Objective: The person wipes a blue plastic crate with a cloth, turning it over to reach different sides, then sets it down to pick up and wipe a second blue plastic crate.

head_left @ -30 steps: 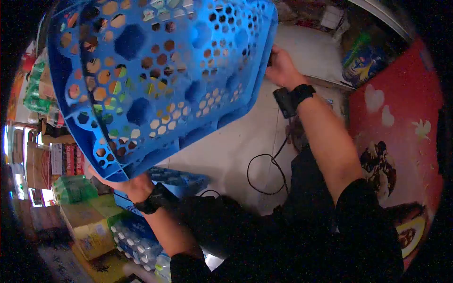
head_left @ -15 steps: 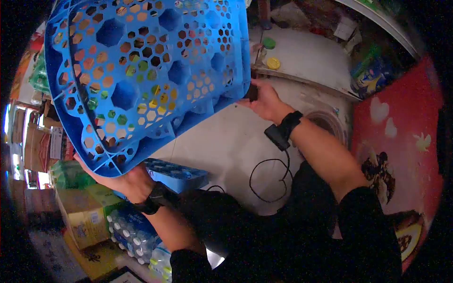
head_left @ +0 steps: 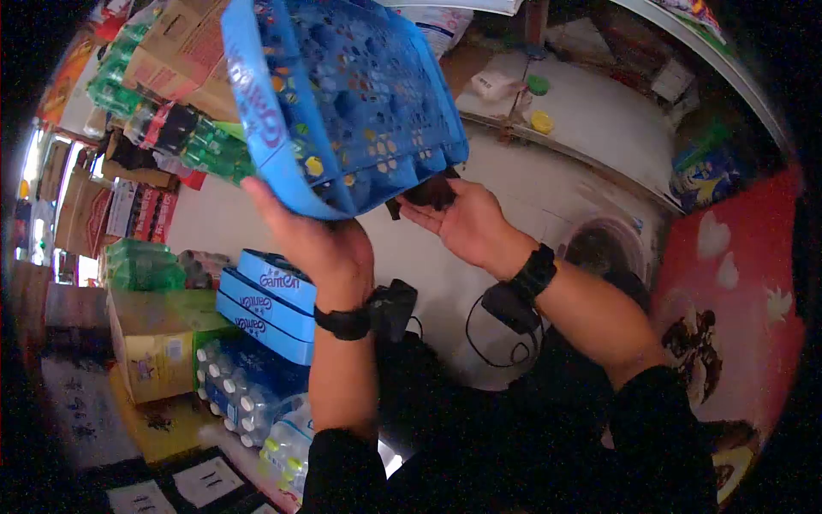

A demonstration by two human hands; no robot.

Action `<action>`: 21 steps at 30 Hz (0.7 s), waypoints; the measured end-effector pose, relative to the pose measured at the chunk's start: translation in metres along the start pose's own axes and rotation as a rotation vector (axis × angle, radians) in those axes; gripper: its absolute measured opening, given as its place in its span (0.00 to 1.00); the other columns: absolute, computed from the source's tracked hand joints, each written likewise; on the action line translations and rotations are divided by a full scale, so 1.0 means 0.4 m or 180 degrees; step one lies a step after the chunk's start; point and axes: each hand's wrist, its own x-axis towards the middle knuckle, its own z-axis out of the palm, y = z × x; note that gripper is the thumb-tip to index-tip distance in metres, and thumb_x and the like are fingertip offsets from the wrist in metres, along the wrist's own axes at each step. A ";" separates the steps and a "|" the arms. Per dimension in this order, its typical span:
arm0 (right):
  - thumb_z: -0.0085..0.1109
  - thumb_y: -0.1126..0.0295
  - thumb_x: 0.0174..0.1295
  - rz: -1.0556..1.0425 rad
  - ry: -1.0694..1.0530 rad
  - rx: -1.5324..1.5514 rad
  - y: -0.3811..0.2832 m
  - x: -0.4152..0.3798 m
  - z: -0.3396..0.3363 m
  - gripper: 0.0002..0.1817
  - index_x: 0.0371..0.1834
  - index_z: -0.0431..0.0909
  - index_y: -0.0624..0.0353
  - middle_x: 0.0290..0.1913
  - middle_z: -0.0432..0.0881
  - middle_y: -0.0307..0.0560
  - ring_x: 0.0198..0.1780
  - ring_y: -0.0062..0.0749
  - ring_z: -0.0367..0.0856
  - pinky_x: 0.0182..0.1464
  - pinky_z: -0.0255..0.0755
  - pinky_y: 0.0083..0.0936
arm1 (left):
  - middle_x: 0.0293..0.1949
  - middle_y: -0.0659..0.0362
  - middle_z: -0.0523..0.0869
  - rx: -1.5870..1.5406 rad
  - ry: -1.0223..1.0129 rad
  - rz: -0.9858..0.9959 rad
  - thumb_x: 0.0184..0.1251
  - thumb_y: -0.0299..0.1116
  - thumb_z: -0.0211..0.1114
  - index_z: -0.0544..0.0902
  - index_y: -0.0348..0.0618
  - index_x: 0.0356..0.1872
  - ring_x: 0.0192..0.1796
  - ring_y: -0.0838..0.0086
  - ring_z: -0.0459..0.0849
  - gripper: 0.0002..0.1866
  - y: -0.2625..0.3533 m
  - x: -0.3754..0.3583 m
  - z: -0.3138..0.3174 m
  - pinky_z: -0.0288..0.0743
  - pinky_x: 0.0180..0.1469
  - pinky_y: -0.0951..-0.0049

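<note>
A blue plastic bottle tray (head_left: pixel 360 111), with a honeycomb-holed base and raised rim, is held up and tilted in front of me. My left hand (head_left: pixel 321 248) grips its lower left corner, thumb along the outer side; some fingers are hidden behind the rim. Close under the tray's lower right corner is my right hand (head_left: pixel 471 223), fingers bent around a dark, cloth-like piece (head_left: pixel 435 194) whose kind I cannot make out. A stack of similar blue trays (head_left: pixel 267 307) stands on the floor, left of my left forearm.
Packed water bottles (head_left: pixel 231 398) and a yellow carton (head_left: pixel 154 364) stand at lower left. Green bottles (head_left: pixel 210 146) and a brown cardboard box (head_left: pixel 184 56) lie behind the tray. A pale shelf (head_left: pixel 599 120) and round basin (head_left: pixel 604 244) are at right. A black cable (head_left: pixel 479 343) loops below.
The tray has turned, showing its lettered side, and moved farther from me. My left hand has risen and moved right, uncovering the tray stack. My right hand has dropped slightly.
</note>
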 end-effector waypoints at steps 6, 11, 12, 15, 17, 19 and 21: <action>0.41 0.68 0.75 0.0144 -0.0116 -0.0248 0.014 -0.054 0.055 0.19 0.62 0.71 0.68 0.60 0.82 0.64 0.64 0.56 0.81 0.75 0.69 0.51 | 0.65 0.55 0.81 0.0547 -0.0079 0.0001 0.84 0.60 0.44 0.72 0.43 0.70 0.67 0.59 0.79 0.32 -0.040 -0.008 -0.017 0.70 0.71 0.54; 0.43 0.70 0.74 0.0201 -0.0003 -0.0576 0.002 -0.095 0.104 0.18 0.61 0.73 0.69 0.60 0.82 0.64 0.62 0.58 0.82 0.73 0.71 0.53 | 0.60 0.52 0.83 0.0946 -0.0251 -0.0050 0.84 0.58 0.46 0.76 0.37 0.65 0.60 0.62 0.82 0.32 -0.072 0.001 -0.028 0.73 0.66 0.57; 0.43 0.71 0.74 0.0240 -0.0018 -0.0626 0.000 -0.105 0.116 0.18 0.61 0.73 0.69 0.59 0.82 0.64 0.62 0.58 0.83 0.73 0.72 0.53 | 0.58 0.53 0.83 0.1261 -0.0241 -0.0042 0.84 0.58 0.47 0.77 0.36 0.63 0.58 0.64 0.82 0.31 -0.071 -0.003 -0.029 0.74 0.65 0.59; 0.44 0.70 0.76 0.0271 -0.0074 -0.0858 -0.007 -0.124 0.127 0.17 0.59 0.74 0.70 0.58 0.83 0.63 0.60 0.57 0.84 0.70 0.74 0.53 | 0.49 0.55 0.86 0.1801 -0.0123 0.0059 0.85 0.56 0.48 0.82 0.35 0.52 0.47 0.69 0.81 0.30 -0.075 -0.009 -0.024 0.75 0.55 0.63; 0.46 0.69 0.77 0.0179 -0.0143 -0.1057 -0.018 -0.135 0.135 0.16 0.59 0.74 0.70 0.57 0.84 0.62 0.58 0.55 0.85 0.68 0.77 0.51 | 0.45 0.56 0.86 0.2112 -0.0069 0.0146 0.85 0.56 0.48 0.83 0.35 0.49 0.44 0.69 0.81 0.30 -0.080 -0.003 -0.029 0.76 0.53 0.64; 0.48 0.68 0.78 0.0039 -0.0206 -0.1250 -0.025 -0.144 0.144 0.16 0.59 0.74 0.69 0.55 0.84 0.60 0.56 0.54 0.86 0.65 0.80 0.49 | 0.35 0.62 0.83 0.2099 0.0076 0.0170 0.84 0.54 0.51 0.83 0.37 0.42 0.35 0.78 0.76 0.27 -0.085 -0.002 -0.024 0.71 0.40 0.71; 0.51 0.68 0.77 -0.0295 -0.0280 -0.1525 -0.037 -0.150 0.164 0.16 0.60 0.74 0.67 0.54 0.85 0.58 0.55 0.50 0.87 0.62 0.81 0.45 | 0.29 0.66 0.81 0.2052 0.0126 0.0189 0.83 0.53 0.54 0.83 0.39 0.38 0.29 0.83 0.72 0.25 -0.090 0.001 -0.031 0.66 0.31 0.76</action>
